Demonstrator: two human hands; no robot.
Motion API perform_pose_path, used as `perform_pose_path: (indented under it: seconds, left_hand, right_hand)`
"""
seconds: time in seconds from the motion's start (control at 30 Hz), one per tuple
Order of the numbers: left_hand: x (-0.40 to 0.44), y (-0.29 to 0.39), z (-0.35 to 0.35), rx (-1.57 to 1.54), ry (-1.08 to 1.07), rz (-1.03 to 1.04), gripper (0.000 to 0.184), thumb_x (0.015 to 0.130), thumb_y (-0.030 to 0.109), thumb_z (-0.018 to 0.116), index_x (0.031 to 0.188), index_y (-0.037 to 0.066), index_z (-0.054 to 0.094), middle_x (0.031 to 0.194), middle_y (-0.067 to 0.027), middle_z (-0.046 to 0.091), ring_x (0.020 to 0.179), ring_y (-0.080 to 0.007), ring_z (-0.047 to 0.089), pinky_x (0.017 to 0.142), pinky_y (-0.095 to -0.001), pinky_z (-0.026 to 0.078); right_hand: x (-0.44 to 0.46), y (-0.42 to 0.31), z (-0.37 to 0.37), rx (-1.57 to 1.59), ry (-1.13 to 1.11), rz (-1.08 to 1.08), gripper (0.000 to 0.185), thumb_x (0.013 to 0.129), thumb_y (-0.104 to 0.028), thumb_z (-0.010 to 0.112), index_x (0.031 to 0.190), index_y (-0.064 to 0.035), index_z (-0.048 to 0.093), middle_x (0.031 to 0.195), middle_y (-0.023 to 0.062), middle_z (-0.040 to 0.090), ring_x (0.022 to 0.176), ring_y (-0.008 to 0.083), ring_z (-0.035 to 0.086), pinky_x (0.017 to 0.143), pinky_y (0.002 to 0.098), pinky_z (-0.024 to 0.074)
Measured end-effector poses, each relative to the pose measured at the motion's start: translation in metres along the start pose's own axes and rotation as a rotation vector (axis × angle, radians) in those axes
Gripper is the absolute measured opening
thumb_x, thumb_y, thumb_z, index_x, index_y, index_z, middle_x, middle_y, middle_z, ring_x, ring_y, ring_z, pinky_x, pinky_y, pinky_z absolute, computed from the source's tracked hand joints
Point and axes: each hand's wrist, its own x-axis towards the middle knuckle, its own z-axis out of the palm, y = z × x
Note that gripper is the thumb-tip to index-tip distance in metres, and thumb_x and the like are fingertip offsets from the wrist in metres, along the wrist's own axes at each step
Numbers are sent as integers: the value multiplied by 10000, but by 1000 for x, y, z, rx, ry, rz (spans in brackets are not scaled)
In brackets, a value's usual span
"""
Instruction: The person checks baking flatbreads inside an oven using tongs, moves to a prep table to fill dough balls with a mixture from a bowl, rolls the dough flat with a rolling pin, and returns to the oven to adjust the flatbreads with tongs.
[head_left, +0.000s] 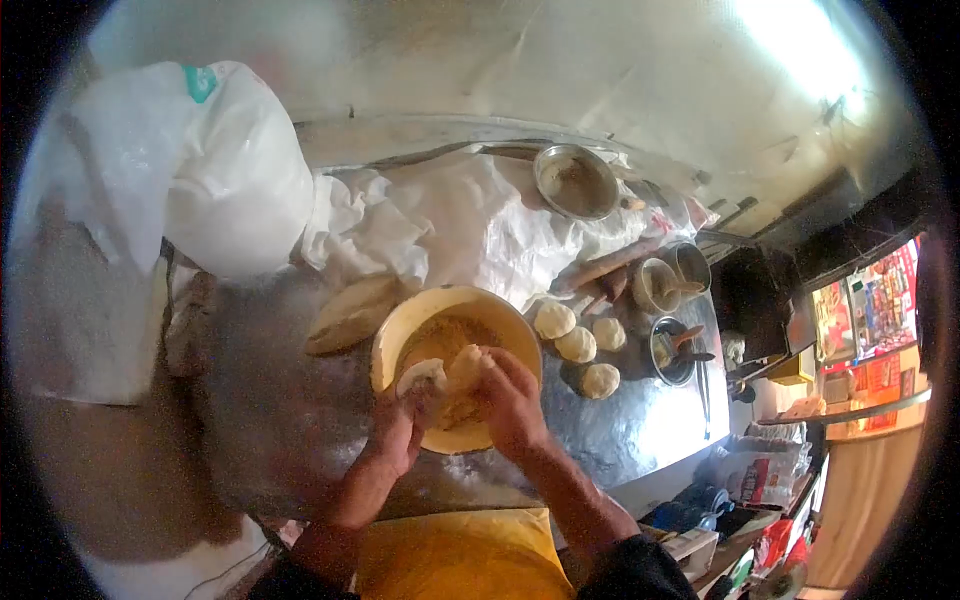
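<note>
While the head camera looks down, the person's left hand (408,412) curls around pale dough (421,374) over a yellowish bowl (390,348), and the right hand (514,402) pinches a pale lump (464,368) just beside it; whether the two are joined, I cannot tell. Crumbly yellow-brown food (455,330) lies inside the bowl, which stands on a grey table (290,430) with four dough balls (576,345) to its right and white plastic sheeting (510,245) behind.
</note>
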Motion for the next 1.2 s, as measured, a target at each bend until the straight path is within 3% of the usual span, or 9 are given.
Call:
perform_pose_path:
  seconds: [0.07,0.17,0.43,0.53,0.6,0.77,0.93,1.07,1.2]
  left_hand:
    - [9,-6,8,-302,-29,-97,399,1042,318,571,1368,89,591,1231,-39,674,1096,-192,659,920,-351,552]
    - [9,18,36,-468,-75,-159,450,1045,344,581,1422,102,538,1297,-47,626,1190,-207,604,1016,-379,506]
    - [39,32,33,-335,136,-226,499,1021,335,625,1441,87,524,1339,-65,596,1187,-215,599,1030,-380,504]
    - [44,44,31,-446,-78,-159,514,1007,323,642,1438,72,518,1302,-71,615,1135,-208,627,997,-369,533]
    - [40,53,34,-397,-88,-177,520,1007,317,645,1442,66,508,1289,-79,619,1129,-200,626,996,-368,537]
    - [26,47,33,-341,-48,-223,402,1058,213,560,1435,83,514,1293,-67,618,1118,-171,623,951,-339,551]
    - [8,44,35,-247,-71,-276,328,1084,227,485,1368,93,579,1276,-53,636,1075,-159,641,864,-310,583]
    - [3,25,16,-110,-186,-244,330,1071,290,484,1290,90,630,1193,-62,679,1034,-175,680,877,-314,583]
    - [-18,39,33,-112,-253,-244,378,1058,336,486,1284,72,634,1232,-83,669,1105,-200,669,948,-353,561]
  right_hand:
    - [0,10,-1,-102,-9,-83,268,1018,-170,648,1213,13,637,1144,93,671,1024,199,667,851,342,568]
    - [6,30,-4,-942,-106,-635,303,856,2,773,1150,-30,708,1199,150,674,1105,285,684,896,350,575]
    - [31,35,1,-1074,-229,-686,456,911,-8,703,1356,-46,613,1405,201,565,1318,366,555,1099,437,463]
    - [29,27,-6,-600,-189,-432,727,879,-170,757,1514,-42,426,1539,248,425,1413,422,443,1170,495,379]
    - [31,18,-15,-1011,-450,-620,799,886,-228,761,1550,-31,363,1592,251,347,1452,438,391,1198,505,344]
    - [31,27,-32,-1230,-491,-829,735,884,-258,736,1520,-44,435,1541,202,445,1419,380,449,1174,543,350]
    - [23,10,-22,-1324,-362,-1182,481,766,-205,809,1216,-106,670,1272,71,650,1194,297,599,1029,503,434]
    - [16,25,-17,-1124,-195,-973,482,853,-156,755,1315,-119,623,1394,161,551,1261,375,543,1116,562,351]
    - [-13,16,1,-434,-191,-472,552,948,-74,684,1440,-9,445,1486,163,481,1254,307,563,1075,419,452]
